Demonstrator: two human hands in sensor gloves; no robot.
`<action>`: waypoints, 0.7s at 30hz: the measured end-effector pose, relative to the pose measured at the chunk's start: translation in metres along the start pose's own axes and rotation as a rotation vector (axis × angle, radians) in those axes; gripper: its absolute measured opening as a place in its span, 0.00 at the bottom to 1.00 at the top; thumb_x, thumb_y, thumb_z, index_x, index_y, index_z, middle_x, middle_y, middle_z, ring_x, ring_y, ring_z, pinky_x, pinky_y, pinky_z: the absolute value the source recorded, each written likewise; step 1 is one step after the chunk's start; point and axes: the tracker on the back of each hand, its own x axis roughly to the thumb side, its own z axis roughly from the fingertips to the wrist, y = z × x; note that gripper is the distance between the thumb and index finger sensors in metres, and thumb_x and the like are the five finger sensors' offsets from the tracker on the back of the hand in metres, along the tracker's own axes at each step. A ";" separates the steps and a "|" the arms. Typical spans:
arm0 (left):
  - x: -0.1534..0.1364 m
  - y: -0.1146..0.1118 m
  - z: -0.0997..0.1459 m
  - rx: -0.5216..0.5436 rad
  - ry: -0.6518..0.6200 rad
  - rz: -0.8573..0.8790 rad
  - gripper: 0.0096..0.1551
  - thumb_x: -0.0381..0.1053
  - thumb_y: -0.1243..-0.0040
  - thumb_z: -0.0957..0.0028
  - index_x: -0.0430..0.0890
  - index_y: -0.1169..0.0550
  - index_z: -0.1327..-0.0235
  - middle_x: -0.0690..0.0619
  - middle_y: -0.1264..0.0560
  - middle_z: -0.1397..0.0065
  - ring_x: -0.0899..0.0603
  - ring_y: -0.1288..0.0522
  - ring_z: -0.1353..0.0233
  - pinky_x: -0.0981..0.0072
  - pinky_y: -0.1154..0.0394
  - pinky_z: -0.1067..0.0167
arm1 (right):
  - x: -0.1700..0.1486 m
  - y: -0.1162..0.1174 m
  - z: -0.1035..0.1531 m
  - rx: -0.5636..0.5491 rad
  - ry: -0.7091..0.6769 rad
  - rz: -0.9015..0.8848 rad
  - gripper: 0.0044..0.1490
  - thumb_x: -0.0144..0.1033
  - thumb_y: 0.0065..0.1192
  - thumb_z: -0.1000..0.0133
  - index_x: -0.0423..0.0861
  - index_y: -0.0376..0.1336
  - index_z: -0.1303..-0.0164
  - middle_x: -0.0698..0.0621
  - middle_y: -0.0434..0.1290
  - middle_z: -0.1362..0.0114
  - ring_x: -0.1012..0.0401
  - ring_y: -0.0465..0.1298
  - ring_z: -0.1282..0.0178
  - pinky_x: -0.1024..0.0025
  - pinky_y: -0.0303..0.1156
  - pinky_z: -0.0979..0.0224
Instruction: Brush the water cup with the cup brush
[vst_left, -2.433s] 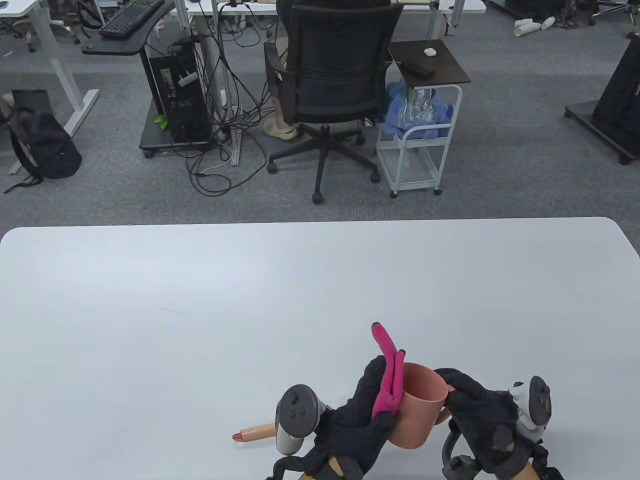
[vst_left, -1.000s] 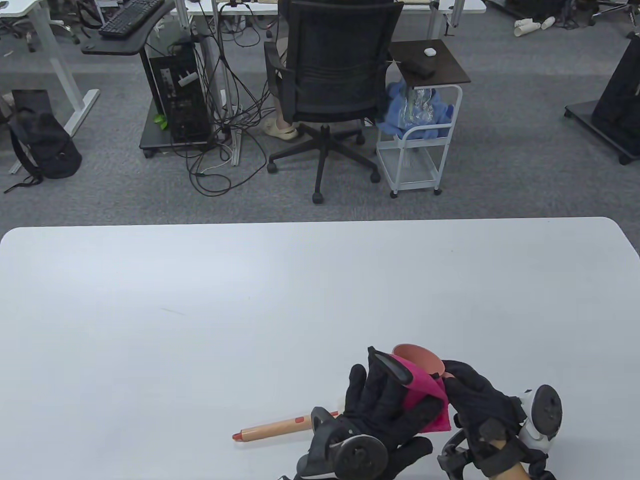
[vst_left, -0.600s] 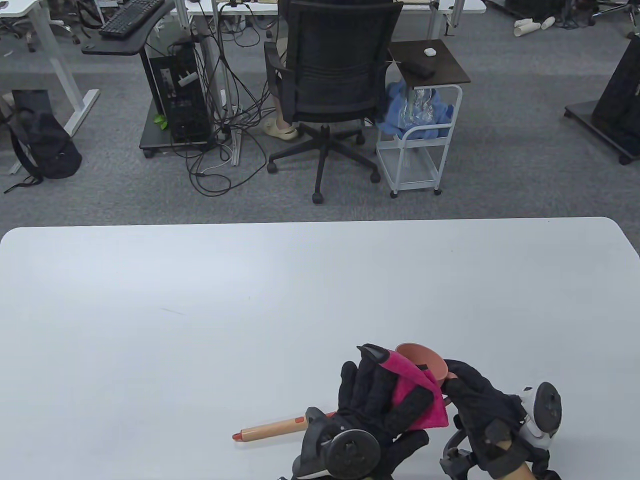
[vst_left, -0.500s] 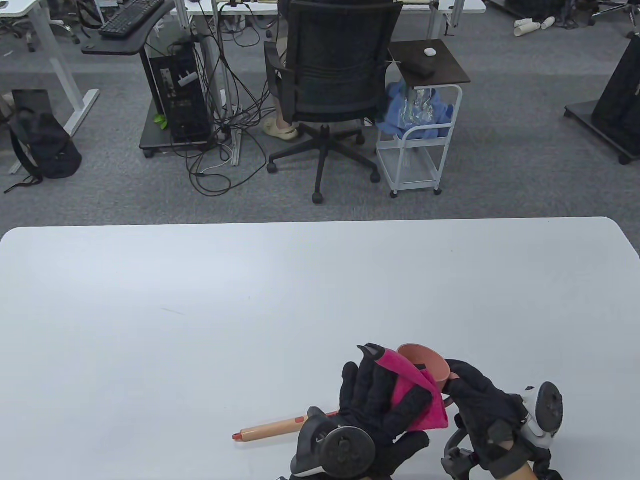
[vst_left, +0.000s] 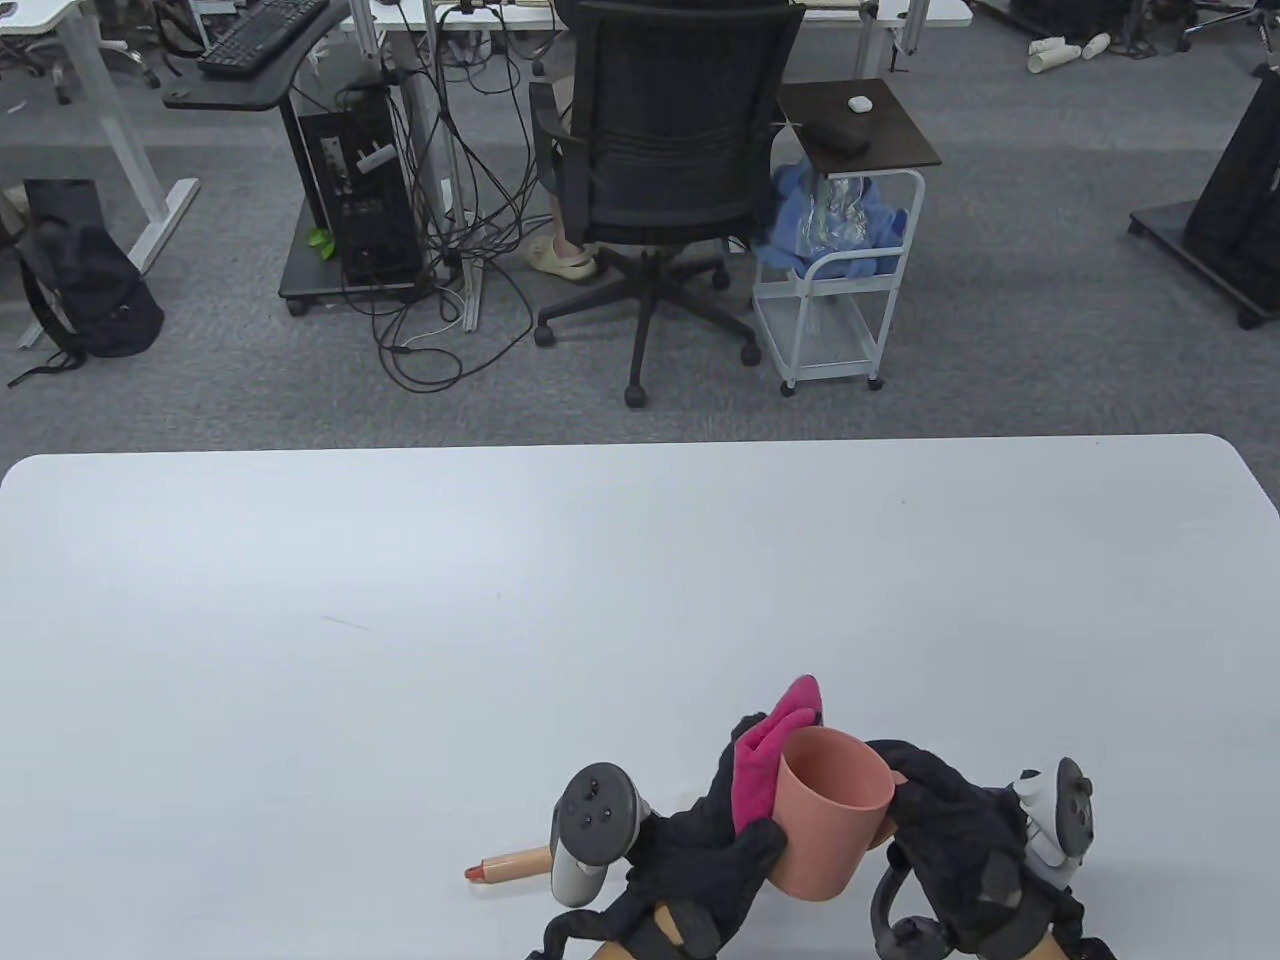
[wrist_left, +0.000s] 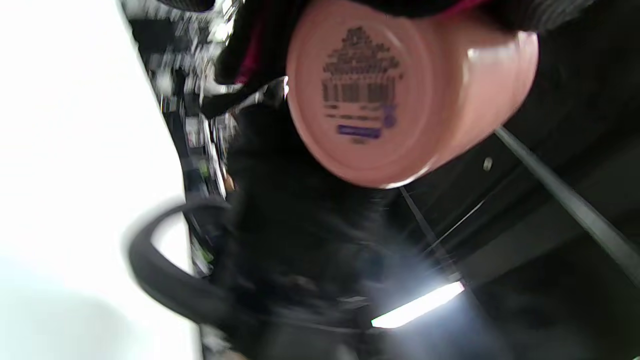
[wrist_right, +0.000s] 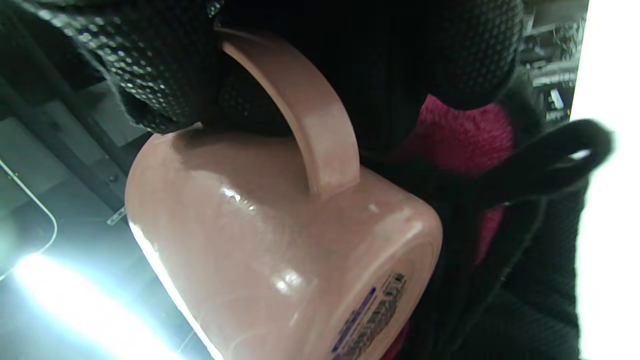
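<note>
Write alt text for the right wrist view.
Close-up from below of a pink cup held off the table, the gloved right hand gripping its handle. A magenta cloth shows behind it, and a printed label on the base.

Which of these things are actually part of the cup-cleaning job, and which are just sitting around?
Part of the job:
- pink cup, held by its handle in the right hand
- pink cloth, pressed to the cup's side by the left hand
- wooden brush handle, lying on the table

Just there:
- office chair
- white cart
- backpack
</note>
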 end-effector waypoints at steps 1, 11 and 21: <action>-0.005 -0.001 -0.001 -0.018 0.007 0.113 0.44 0.75 0.55 0.49 0.66 0.53 0.22 0.51 0.45 0.17 0.36 0.44 0.13 0.34 0.45 0.20 | -0.001 0.002 0.000 0.022 0.008 -0.007 0.27 0.54 0.66 0.45 0.46 0.71 0.47 0.44 0.75 0.33 0.50 0.77 0.45 0.55 0.70 0.38; -0.005 0.034 0.011 0.232 -0.037 0.341 0.37 0.69 0.55 0.45 0.65 0.46 0.22 0.52 0.40 0.19 0.36 0.36 0.18 0.39 0.38 0.22 | 0.015 -0.017 0.001 -0.097 -0.046 0.239 0.28 0.50 0.73 0.49 0.46 0.72 0.45 0.43 0.74 0.30 0.54 0.81 0.53 0.58 0.75 0.45; -0.002 0.054 0.024 0.385 -0.087 0.421 0.38 0.69 0.57 0.45 0.65 0.48 0.22 0.51 0.42 0.18 0.36 0.37 0.17 0.39 0.39 0.22 | 0.004 -0.056 0.010 -0.271 0.187 0.620 0.28 0.40 0.70 0.46 0.46 0.64 0.37 0.40 0.61 0.22 0.51 0.77 0.45 0.57 0.73 0.40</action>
